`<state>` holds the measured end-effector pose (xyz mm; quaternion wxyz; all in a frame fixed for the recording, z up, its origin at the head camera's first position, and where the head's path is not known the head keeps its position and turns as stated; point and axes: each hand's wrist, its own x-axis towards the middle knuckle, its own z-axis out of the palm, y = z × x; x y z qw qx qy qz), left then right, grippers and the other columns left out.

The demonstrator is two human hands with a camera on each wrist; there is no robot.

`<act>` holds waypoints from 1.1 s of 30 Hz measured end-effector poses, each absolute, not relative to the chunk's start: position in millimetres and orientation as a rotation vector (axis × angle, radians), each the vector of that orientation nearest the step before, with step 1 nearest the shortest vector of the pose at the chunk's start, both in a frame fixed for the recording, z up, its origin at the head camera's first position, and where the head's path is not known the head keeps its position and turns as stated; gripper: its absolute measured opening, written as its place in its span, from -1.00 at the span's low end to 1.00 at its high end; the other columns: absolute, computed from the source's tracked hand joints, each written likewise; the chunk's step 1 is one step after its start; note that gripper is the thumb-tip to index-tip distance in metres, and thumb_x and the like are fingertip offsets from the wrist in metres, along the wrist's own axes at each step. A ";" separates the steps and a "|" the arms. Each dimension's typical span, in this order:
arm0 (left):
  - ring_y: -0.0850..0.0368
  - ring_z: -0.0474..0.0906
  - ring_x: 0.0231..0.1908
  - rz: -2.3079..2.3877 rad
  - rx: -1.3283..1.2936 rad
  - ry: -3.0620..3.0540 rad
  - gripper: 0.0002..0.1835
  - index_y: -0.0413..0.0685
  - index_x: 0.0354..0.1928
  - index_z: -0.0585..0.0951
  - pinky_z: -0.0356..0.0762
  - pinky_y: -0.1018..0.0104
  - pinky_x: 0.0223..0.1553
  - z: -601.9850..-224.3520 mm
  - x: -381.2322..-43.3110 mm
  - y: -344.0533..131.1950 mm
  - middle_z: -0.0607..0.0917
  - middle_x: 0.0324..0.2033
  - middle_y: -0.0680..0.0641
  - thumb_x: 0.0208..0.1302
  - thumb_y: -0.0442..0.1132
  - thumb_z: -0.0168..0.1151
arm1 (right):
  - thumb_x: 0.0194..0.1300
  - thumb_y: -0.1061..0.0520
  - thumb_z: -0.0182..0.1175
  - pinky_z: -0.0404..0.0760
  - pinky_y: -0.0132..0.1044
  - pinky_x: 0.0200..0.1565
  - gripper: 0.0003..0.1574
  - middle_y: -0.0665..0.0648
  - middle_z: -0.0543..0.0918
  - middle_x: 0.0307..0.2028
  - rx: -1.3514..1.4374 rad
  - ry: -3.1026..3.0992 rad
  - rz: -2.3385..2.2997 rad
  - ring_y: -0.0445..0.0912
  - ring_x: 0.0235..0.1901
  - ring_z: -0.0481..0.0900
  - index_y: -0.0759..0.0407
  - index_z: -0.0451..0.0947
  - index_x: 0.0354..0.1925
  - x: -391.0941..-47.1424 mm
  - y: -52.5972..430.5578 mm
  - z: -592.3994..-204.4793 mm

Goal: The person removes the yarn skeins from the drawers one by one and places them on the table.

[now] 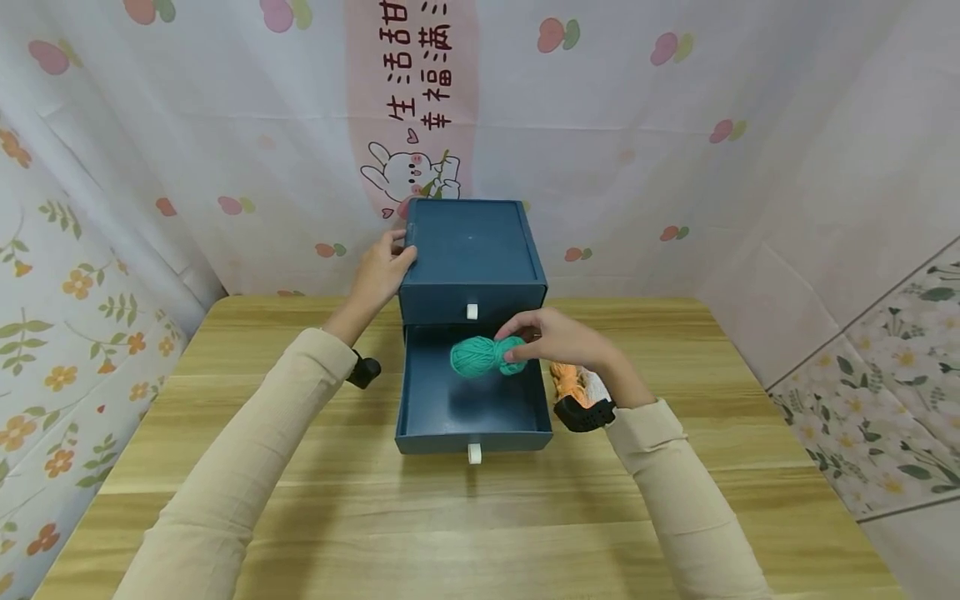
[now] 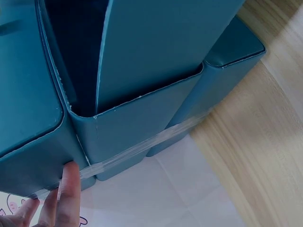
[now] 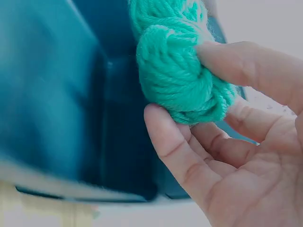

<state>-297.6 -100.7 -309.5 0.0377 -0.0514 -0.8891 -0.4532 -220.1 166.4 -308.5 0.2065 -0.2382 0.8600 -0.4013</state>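
Between the thumb and fingers of my right hand (image 1: 558,337) is a green skein of yarn (image 1: 480,357), pinched at one end and held over the pulled-out lower drawer (image 1: 442,412). The right wrist view shows the yarn (image 3: 175,71) up close, with the fingertips around its end. My left hand (image 1: 384,265) rests against the left side of the blue drawer box (image 1: 472,242), near its top edge. In the left wrist view the fingers (image 2: 70,194) touch the box's side by a strip of clear tape (image 2: 142,147). The upper drawer (image 1: 435,307) is closed.
An orange skein of yarn (image 1: 567,382) and something white (image 1: 596,390) lie on the wooden table (image 1: 300,467) right of the box, partly hidden by the right hand and wrist camera. A patterned curtain (image 1: 622,150) hangs behind the box.
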 end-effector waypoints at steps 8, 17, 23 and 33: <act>-0.08 0.46 0.09 -1.381 -0.149 -2.743 -0.40 -0.08 0.38 0.19 0.48 0.03 0.00 -310.6 -297.6 -101.9 0.48 0.17 -0.21 0.35 -0.01 -0.15 | 0.19 0.09 0.24 0.57 -0.22 -0.15 -0.59 0.15 0.55 -0.02 -0.503 2.517 -1.341 -0.04 -0.20 0.56 0.17 0.53 0.01 -195.1 209.6 -306.3; -0.08 0.47 0.06 -1.374 -0.170 -2.744 -0.39 -0.09 0.38 0.18 0.50 0.04 -0.05 -309.6 -296.8 -100.9 0.48 0.17 -0.21 0.34 0.00 -0.16 | 0.26 0.04 0.18 0.55 -0.46 -0.18 -0.53 -0.10 0.52 -0.11 -0.256 2.660 -1.622 -0.21 -0.24 0.53 0.24 0.45 0.07 -165.9 263.1 -325.5; -0.10 0.47 0.07 -1.380 -0.186 -2.734 -0.39 -0.10 0.38 0.17 0.48 0.02 -0.03 -307.7 -295.4 -102.6 0.48 0.15 -0.23 0.34 -0.01 -0.17 | 0.26 -0.01 0.16 0.46 -0.57 -0.14 -0.49 -0.20 0.51 -0.17 -0.009 2.747 -1.735 -0.33 -0.23 0.52 0.23 0.43 0.09 -154.6 287.2 -346.7; -0.08 0.48 0.05 -1.384 -0.171 -2.745 -0.40 -0.08 0.38 0.18 0.52 0.05 -0.09 -308.4 -296.5 -101.5 0.47 0.17 -0.21 0.34 -0.01 -0.16 | 0.23 -0.07 0.19 0.38 -0.55 -0.30 -0.47 -0.22 0.39 -0.31 0.761 2.744 -1.744 -0.36 -0.31 0.34 0.21 0.41 0.05 -153.0 313.9 -390.1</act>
